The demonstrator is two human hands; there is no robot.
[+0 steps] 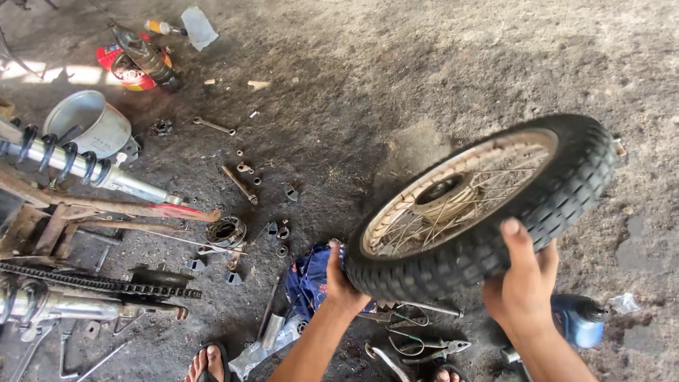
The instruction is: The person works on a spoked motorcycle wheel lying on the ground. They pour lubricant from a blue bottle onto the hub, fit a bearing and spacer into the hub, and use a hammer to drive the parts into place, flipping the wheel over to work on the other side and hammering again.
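Head view: spoked wheel (481, 209) w/ knobby tyre held in the air over oily concrete floor (396, 78), above pliers (424, 346) & blue rag (311, 279). Left hand (339, 279) clasps tyre's lower-left edge, right hand (523, 279) wraps tread, thumb on top. Best kept w/ hands well apart, grip firm. Wheel tilted, hub face up-left twd camera; long axis runs lower-left to upper-right.
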